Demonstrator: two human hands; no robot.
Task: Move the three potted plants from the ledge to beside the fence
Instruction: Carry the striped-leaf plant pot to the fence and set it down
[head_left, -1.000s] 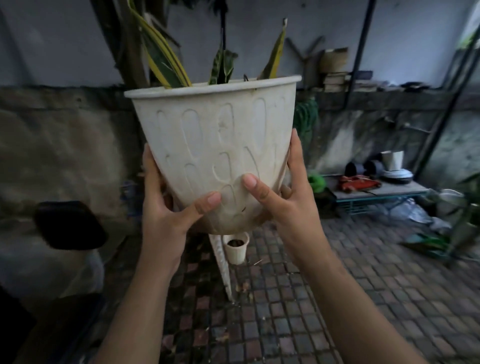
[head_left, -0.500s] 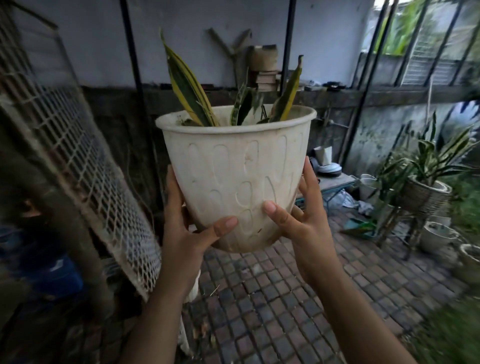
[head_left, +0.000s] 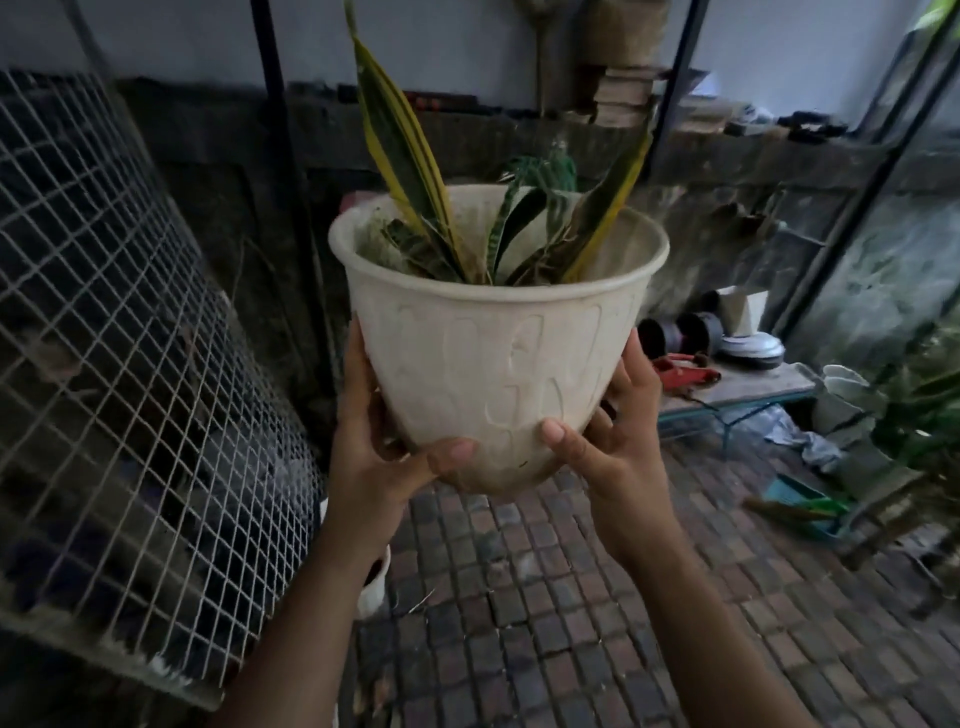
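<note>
1. The pot (head_left: 498, 374) is the landmark: a cream plastic pot with raised oval marks on its wall, held upright in the air above the brick floor (head_left: 571, 597).
2. The left hand (head_left: 374, 457) cups the pot's lower left side, its grip closed on the pot, with the thumb laid across the front near the base and the fingers running up the left wall.
3. The right hand (head_left: 613, 441) cups the lower right side, its grip likewise closed on the pot, thumb pressed on the front near the base and fingers spread around the right wall.
4. So the pot sits between the two grips, its base resting in them and its rim well above both.
5. Inside the pot stands a plant (head_left: 467, 208) with stiff green leaves edged in yellow; one tall leaf rises at the left, another leans out to the right, and shorter striped ones sit between. Dry matter lies around the stems; the soil itself is hard to make out.
6. Below the pot and to its left, a small white cup (head_left: 375, 587) stands on the floor, partly hidden by the left forearm; its contents cannot be seen.
7. Left of the pot leans a wire mesh panel (head_left: 114, 364).
8. Right of the pot and farther back, a low surface (head_left: 748, 387) carries a red tool (head_left: 680, 370), dark round containers and a white container (head_left: 740, 312) on stacked plates.
9. Behind the pot, a dark wall's ledge (head_left: 701, 132) bears stacked items.
</note>
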